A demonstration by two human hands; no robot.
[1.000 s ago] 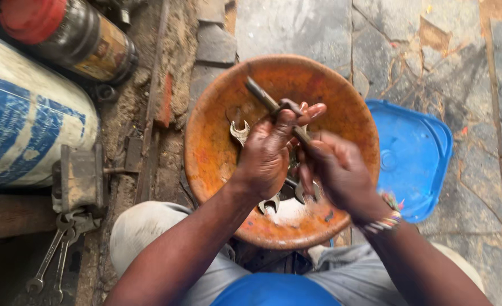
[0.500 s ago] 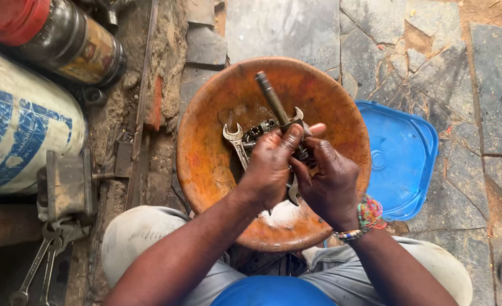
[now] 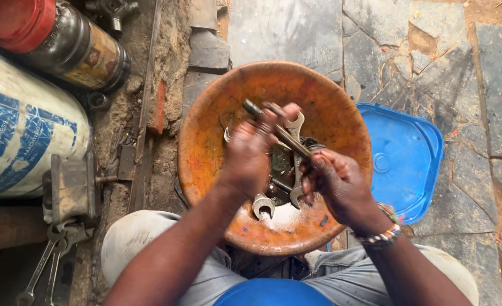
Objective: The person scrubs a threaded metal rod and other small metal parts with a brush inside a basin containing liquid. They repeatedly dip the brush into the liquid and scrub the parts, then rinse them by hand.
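Observation:
A round rusty orange basin sits between my knees and holds several open-end spanners and dark metal parts. Over it I hold a long dark metal rod slanting from upper left to lower right. My left hand wraps its upper part, fingers curled round it. My right hand grips the lower end. A spanner head shows just behind my left fingers.
A blue plastic lid lies right of the basin on stone slabs. At left lie a large blue-and-white cylinder, a dark jar with a red cap, a small metal vise and hanging spanners. A blue bucket rim is below.
Both hands have shifted slightly up and left along the rod, and the rod now tilts flatter. My view has also moved a little to the left.

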